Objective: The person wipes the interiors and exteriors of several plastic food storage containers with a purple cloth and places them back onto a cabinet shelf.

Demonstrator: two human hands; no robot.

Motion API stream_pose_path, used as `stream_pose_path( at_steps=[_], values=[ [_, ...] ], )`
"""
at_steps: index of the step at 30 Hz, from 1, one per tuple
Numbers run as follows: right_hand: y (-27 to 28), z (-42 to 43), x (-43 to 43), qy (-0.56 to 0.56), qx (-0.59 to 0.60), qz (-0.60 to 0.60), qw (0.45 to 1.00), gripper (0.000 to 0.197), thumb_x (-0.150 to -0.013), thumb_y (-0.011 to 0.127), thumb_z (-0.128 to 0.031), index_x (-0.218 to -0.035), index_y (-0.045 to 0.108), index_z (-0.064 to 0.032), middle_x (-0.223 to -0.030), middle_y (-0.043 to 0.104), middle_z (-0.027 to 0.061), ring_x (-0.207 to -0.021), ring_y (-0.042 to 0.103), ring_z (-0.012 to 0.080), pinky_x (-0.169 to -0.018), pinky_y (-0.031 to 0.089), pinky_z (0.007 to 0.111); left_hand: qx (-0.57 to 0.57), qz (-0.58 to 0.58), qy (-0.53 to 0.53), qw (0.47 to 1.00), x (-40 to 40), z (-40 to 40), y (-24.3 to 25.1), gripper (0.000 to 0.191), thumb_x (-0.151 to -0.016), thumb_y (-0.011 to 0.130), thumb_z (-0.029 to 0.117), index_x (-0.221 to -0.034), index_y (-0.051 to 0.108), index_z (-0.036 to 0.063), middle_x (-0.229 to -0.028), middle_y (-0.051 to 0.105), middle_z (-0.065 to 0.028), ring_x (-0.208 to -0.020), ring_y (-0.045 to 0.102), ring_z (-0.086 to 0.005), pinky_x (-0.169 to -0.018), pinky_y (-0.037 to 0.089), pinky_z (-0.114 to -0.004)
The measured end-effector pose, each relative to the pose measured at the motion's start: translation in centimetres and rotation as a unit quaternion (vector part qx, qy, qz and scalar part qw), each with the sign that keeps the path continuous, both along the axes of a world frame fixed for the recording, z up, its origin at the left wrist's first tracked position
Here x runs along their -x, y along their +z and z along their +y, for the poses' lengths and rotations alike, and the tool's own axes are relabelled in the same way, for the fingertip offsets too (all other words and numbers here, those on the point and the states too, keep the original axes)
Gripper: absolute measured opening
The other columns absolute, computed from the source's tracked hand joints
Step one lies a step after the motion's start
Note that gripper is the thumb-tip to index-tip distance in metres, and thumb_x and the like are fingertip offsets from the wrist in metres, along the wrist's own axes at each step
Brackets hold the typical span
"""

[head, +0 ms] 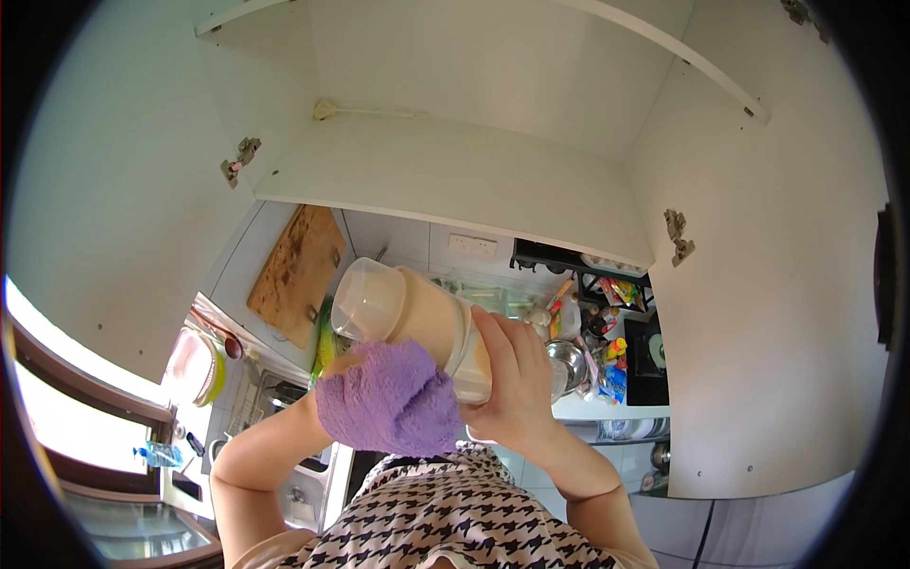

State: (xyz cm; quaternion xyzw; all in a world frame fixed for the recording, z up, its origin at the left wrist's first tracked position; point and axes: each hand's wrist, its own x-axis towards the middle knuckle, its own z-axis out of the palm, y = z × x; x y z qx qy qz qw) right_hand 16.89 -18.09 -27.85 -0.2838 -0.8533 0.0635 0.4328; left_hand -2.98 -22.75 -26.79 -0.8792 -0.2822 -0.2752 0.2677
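Observation:
A long, translucent plastic container (pixel 434 313) with a beige tone is held at a tilt before my chest. Around its lower right end, my right hand (pixel 515 377) is closed, fingers over the top side and thumb below. A purple terry cloth (pixel 387 398) is bunched in my left hand (pixel 341 366) and lies against the container's near side. The cloth hides most of that hand. The container's cloudy, clear end (pixel 366 299) points up and left.
An opened wall cabinet (pixel 455 171) spans above, with door panels on both sides. Below stand a wooden cutting board (pixel 298 270), a metal bowl (pixel 566 364), bottles and packets by a black hob (pixel 645 355). A sink (pixel 302 501) lies at lower left, near a window (pixel 78 412).

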Motion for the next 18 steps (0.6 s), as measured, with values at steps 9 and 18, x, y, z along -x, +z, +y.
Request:
stream_pose_path(
  at_steps=[9,18],
  values=[
    [0.3,0.1,0.0,0.036,0.044,-0.035,0.998,0.095,-0.046,0.081,-0.016,-0.132,0.042,-0.0005,-0.112,0.051,0.0152,-0.097,0.053,0.0319,-0.083,0.043,0.041,0.264,-0.123,0.115,0.95,-0.7,-1.0,3.7,0.041,-0.06,0.074,0.026,-0.097,0.061,0.0105,-0.1,0.056,-0.0103,-0.086,0.058,-0.0276,-0.07,0.049,-0.038],
    [0.2,0.0,-0.2,0.046,0.05,-0.054,0.996,0.093,-0.048,0.079,-0.019,-0.131,0.043,-0.0018,-0.113,0.052,0.0141,-0.098,0.053,0.0315,-0.083,0.043,0.042,0.323,-0.13,0.049,0.936,0.5,-0.8,2.2,0.057,-0.065,0.076,0.029,-0.115,0.058,0.0088,-0.114,0.058,-0.0097,-0.107,0.056,-0.0291,-0.09,0.045,-0.035]
  ],
)
